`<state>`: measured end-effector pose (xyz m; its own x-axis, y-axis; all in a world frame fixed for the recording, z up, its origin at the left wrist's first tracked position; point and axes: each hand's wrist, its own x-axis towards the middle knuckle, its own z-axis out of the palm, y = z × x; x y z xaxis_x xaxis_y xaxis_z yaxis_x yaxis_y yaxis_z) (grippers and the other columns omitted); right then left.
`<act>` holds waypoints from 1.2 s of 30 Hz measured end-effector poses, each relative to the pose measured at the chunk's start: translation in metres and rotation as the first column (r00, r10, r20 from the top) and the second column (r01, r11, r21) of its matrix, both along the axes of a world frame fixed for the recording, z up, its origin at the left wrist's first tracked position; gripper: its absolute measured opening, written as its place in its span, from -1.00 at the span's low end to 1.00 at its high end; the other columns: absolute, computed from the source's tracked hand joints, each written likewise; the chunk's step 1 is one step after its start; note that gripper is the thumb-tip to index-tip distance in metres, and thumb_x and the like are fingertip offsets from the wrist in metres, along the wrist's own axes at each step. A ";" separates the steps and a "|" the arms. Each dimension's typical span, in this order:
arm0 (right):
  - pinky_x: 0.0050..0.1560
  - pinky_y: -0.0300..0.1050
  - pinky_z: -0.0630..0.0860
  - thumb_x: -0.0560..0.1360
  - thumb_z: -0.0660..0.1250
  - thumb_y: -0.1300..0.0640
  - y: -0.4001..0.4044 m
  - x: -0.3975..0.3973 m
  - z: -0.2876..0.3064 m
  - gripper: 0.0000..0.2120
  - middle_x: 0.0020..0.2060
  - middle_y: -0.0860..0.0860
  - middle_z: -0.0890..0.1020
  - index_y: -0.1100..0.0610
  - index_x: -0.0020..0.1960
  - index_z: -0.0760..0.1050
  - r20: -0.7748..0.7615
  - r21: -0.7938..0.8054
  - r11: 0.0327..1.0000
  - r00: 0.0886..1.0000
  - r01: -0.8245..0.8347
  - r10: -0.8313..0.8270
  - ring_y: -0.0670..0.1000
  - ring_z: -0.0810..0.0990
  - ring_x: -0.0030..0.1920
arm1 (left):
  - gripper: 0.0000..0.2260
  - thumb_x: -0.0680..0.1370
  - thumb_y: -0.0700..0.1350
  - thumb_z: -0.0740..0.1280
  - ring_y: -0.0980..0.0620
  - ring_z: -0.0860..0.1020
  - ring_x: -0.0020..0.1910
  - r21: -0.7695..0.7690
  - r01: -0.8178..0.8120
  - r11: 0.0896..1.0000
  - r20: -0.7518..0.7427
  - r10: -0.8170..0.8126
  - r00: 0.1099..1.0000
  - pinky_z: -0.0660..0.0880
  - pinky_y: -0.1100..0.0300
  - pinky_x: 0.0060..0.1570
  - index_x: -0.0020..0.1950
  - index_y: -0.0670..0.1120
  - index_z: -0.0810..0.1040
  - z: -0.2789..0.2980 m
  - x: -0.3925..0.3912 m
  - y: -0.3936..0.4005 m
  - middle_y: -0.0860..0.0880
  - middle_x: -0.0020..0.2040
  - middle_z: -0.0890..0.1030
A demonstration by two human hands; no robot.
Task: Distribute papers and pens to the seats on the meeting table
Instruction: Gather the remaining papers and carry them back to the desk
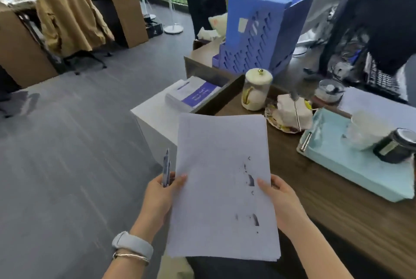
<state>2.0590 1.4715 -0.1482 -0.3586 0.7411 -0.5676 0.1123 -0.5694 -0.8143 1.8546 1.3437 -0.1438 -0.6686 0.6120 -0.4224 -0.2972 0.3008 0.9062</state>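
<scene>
Grey office floor on one side, a wooden bench on the other. Just off the bench edge, the left hand pinches the papers while clutching pens; the right hand grips their opposite edge.

Floor open (left); desk cluttered.

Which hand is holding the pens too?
The left hand. It grips the pens along with the papers' edge; the right hand holds only the papers.
</scene>
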 end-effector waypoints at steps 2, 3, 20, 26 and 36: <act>-0.01 0.16 0.58 0.50 0.32 0.19 0.011 -0.027 -0.005 -0.82 0.00 0.16 0.65 0.13 0.10 0.48 0.008 -0.029 0.995 0.995 0.100 -0.099 0.19 0.65 -0.01 | -0.91 0.45 -0.20 0.42 -0.19 0.63 -0.09 -0.043 0.090 0.995 -0.013 -0.091 0.996 0.57 -0.12 0.03 -0.07 -0.18 0.60 -0.002 -0.041 0.034 -0.24 -0.06 0.67; -0.01 0.16 0.58 0.50 0.31 0.20 0.017 -0.039 -0.007 -0.84 -0.01 0.16 0.65 0.12 0.08 0.48 0.015 -0.045 0.988 0.989 0.149 -0.148 0.20 0.65 -0.01 | -0.92 0.44 -0.19 0.43 -0.21 0.64 -0.08 -0.068 0.141 0.988 -0.025 -0.143 0.989 0.56 -0.15 0.04 -0.09 -0.16 0.61 -0.004 -0.060 0.052 -0.25 -0.06 0.68; 0.01 0.04 0.55 0.54 0.27 0.26 0.118 -0.104 -0.073 -0.92 -0.09 0.11 0.63 0.12 -0.01 0.51 0.231 -0.132 0.847 0.847 0.516 -0.479 0.15 0.61 -0.03 | -0.82 0.47 -0.07 0.39 -0.26 0.61 -0.20 -0.377 0.543 0.750 -0.155 -0.629 0.762 0.56 -0.06 -0.22 -0.18 -0.19 0.57 -0.065 -0.124 0.234 -0.25 -0.19 0.64; -0.12 -0.07 0.54 0.54 0.26 0.24 0.138 -0.124 -0.082 -0.92 -0.11 0.06 0.62 0.10 0.00 0.49 0.235 -0.118 0.827 0.824 0.550 -0.515 0.09 0.59 -0.07 | -0.81 0.51 -0.17 0.34 0.02 0.43 -0.34 -0.425 0.525 0.737 -0.244 -0.652 0.718 0.27 0.31 -0.44 -0.28 -0.04 0.41 -0.071 -0.133 0.253 0.04 -0.34 0.46; 0.06 0.04 0.53 0.54 0.27 0.26 0.146 -0.137 -0.090 -0.83 -0.14 0.03 0.61 0.18 0.12 0.50 0.326 -0.037 0.773 0.739 0.633 -0.589 0.13 0.58 -0.02 | -0.59 0.57 -0.16 0.23 -0.12 0.50 0.16 -0.412 0.561 0.718 -0.557 -0.685 0.469 0.42 0.12 0.04 0.41 -0.16 0.31 -0.058 -0.127 0.269 -0.13 0.34 0.40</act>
